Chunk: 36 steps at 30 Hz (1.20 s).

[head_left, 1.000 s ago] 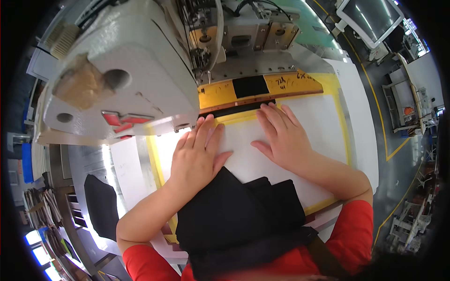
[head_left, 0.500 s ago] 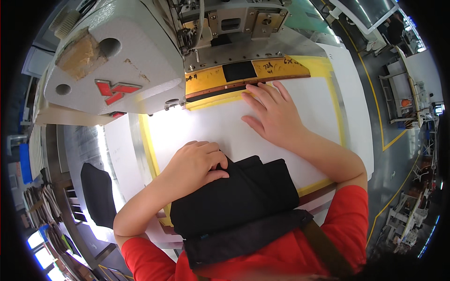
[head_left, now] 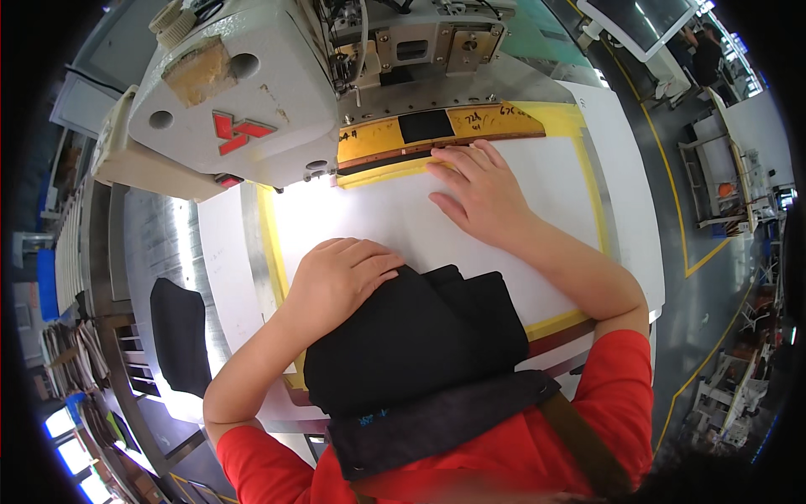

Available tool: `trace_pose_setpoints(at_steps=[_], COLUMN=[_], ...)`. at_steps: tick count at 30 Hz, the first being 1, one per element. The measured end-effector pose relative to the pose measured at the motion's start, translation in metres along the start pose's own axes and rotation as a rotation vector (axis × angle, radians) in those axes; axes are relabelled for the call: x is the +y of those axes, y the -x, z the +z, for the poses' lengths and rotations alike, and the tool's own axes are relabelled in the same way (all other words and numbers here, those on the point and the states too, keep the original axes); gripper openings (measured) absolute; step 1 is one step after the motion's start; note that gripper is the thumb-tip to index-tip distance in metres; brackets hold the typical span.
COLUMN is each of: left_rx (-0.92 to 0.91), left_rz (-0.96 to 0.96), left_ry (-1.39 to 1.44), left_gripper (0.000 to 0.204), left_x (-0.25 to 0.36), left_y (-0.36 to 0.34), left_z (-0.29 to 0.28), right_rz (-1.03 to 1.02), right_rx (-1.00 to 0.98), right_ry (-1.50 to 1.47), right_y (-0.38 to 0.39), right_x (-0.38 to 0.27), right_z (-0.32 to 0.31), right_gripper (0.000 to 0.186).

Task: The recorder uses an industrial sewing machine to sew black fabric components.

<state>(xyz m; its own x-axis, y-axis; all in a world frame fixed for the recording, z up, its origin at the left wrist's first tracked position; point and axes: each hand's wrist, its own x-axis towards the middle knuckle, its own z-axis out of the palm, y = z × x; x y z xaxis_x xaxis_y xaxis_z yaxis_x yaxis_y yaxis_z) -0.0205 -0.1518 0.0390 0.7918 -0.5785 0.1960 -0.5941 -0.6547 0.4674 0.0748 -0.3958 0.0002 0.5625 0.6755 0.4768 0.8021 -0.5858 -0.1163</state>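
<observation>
A pile of black fabric pieces [head_left: 395,344] lies at the near side of the white work plate [head_left: 369,218], with some corners fanned out. At its upper left corner my left hand [head_left: 342,273] is closed over the fabric, fingers together and thumb hidden. My right hand [head_left: 483,189] is open, its fingers stretched toward the yellow clamp bar [head_left: 487,122]. The fingertips rest at the bar's brown front edge, by the right end of a narrow black strip [head_left: 378,166]. A black patch [head_left: 426,126] shows in the middle of the bar.
A large grey sewing machine head [head_left: 218,109] overhangs the upper left. On the metal table to the left lies another black fabric piece [head_left: 179,336]. Yellow tape [head_left: 594,181] frames the plate. A dark folded cloth [head_left: 437,420] is at my waist. A screen [head_left: 642,21] stands far right.
My left hand's fingers have gone from a pinch with the thumb showing to lying over the fabric corner. My right hand stays at the clamp bar. The whole view has shifted slightly.
</observation>
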Motion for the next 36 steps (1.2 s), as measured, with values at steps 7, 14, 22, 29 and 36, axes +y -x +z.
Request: trace_pose_setpoints(at_steps=[7, 14, 22, 29, 36], left_rx=[0.259, 0.182, 0.237, 0.208, 0.148], left_rz=[-0.174, -0.632, -0.115, -0.205, -0.251], left_ry=[-0.047, 0.187, -0.263, -0.324, -0.376], left_gripper=[0.019, 0.030, 0.037, 0.048, 0.057], left_x=[0.019, 0.006, -0.007, -0.017, -0.021], left_y=[0.016, -0.003, -0.014, -0.012, -0.011], left_z=[-0.009, -0.018, 0.001, 0.013, 0.020], right_rz=[0.283, 0.336, 0.270, 0.336, 0.346], right_rx=[-0.525, -0.400, -0.325, -0.252, -0.266], right_ry=[-0.992, -0.657, -0.229, -0.239, -0.219], right_y=[0.000, -0.025, -0.061, -0.063, -0.063], right_x=[-0.059, -0.018, 0.004, 0.005, 0.001], right_z=[-0.046, -0.022, 0.003, 0.006, 0.006], right_gripper=[0.033, 0.020, 0.026, 0.027, 0.026])
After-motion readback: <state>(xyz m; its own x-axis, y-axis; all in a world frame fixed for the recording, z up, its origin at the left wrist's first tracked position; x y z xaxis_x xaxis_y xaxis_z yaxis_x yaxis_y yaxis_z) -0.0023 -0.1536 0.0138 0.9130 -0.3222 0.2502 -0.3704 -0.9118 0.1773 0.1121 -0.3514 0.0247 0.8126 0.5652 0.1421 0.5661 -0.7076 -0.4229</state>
